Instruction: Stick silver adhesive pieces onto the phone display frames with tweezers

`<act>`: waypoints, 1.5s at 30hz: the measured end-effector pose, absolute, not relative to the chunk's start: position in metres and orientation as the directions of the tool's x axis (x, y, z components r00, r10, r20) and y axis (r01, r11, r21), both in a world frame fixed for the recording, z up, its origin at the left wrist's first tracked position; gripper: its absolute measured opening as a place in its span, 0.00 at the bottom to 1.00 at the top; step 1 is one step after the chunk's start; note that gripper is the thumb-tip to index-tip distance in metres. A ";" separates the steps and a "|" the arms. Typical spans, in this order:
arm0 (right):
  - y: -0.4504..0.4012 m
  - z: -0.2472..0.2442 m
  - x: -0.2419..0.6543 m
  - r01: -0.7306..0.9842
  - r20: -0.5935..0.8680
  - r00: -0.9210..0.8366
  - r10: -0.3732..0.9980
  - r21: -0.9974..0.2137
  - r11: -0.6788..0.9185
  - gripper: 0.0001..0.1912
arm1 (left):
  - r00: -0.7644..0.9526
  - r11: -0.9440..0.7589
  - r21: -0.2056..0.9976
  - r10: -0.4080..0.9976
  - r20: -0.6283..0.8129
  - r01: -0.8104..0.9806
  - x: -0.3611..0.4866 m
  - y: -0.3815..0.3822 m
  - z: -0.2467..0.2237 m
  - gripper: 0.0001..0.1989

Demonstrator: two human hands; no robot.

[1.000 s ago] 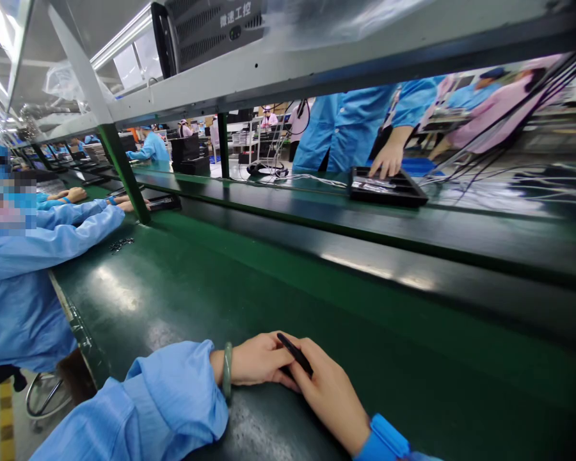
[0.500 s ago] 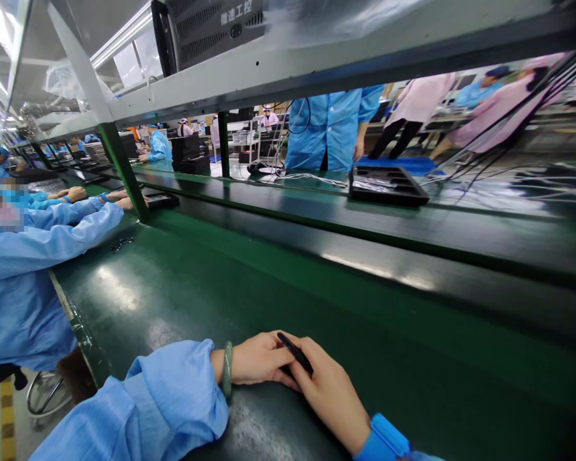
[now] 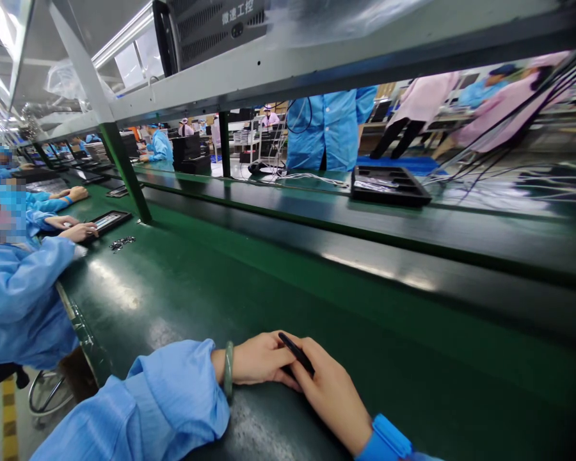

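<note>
Near the front edge of the green table point(image 3: 211, 288), my two hands rest together at the bottom centre. A slim black tool point(image 3: 296, 353), like a pen, slants up between thumb and forefinger of my right hand point(image 3: 333, 390), which is closed on it. My left hand point(image 3: 260, 360), with a green bangle at its wrist, touches the right one, its fingers bent and pressed together. The fingertips of the left hand are partly hidden behind the right, and whether they also grip the tool does not show. A blue band circles my right wrist.
At the left, a co-worker in blue point(image 3: 24, 288) handles a black tray point(image 3: 109, 221) beside small dark parts point(image 3: 122, 243). A green post point(image 3: 127, 173) holds up a shelf point(image 3: 196, 89). Beyond the long channel lie another black tray point(image 3: 388, 186) and cables; a person in blue stands behind.
The co-worker at the left has drawn their arms back toward themselves, and a black tray is now under their hands on the near table. My hands and the black tool have not visibly moved.
</note>
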State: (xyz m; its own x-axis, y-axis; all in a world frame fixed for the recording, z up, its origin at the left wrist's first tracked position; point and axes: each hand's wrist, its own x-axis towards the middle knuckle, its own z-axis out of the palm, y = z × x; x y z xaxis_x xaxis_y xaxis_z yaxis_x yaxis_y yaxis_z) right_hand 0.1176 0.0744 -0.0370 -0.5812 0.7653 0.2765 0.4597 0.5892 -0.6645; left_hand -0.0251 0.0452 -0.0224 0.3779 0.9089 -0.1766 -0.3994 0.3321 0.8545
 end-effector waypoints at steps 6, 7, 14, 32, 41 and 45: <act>0.075 -0.037 0.117 0.453 0.277 -0.585 0.762 -0.668 0.591 0.16 | 0.378 0.333 0.853 0.909 -0.177 -0.401 -0.025 0.045 -0.022 0.30; 0.075 -0.037 0.117 0.451 0.277 -0.586 0.761 -0.669 0.591 0.16 | 0.376 0.332 0.854 0.909 -0.178 -0.400 -0.025 0.045 -0.022 0.30; 0.074 -0.035 0.117 0.455 0.268 -0.579 0.770 -0.677 0.578 0.16 | 0.376 0.329 0.855 0.910 -0.174 -0.400 -0.024 0.045 -0.022 0.30; 0.071 -0.031 0.116 0.460 0.241 -0.583 0.775 -0.689 0.560 0.16 | 0.381 0.327 0.852 0.910 -0.166 -0.409 -0.026 0.043 -0.024 0.27; 0.072 -0.033 0.116 0.457 0.264 -0.582 0.769 -0.676 0.578 0.16 | 0.384 0.326 0.853 0.909 -0.163 -0.409 -0.026 0.043 -0.026 0.27; 0.072 -0.033 0.117 0.463 0.252 -0.587 0.769 -0.675 0.575 0.16 | 0.390 0.323 0.853 0.908 -0.157 -0.409 -0.025 0.044 -0.026 0.28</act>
State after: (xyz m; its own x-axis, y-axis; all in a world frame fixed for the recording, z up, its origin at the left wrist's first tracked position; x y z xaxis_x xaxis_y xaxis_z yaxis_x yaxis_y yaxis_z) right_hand 0.1165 0.0721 -0.0325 -0.5872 0.7692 0.2521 0.4632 0.5747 -0.6747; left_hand -0.0253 0.0440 -0.0257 0.3895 0.9075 -0.1571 -0.4090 0.3233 0.8533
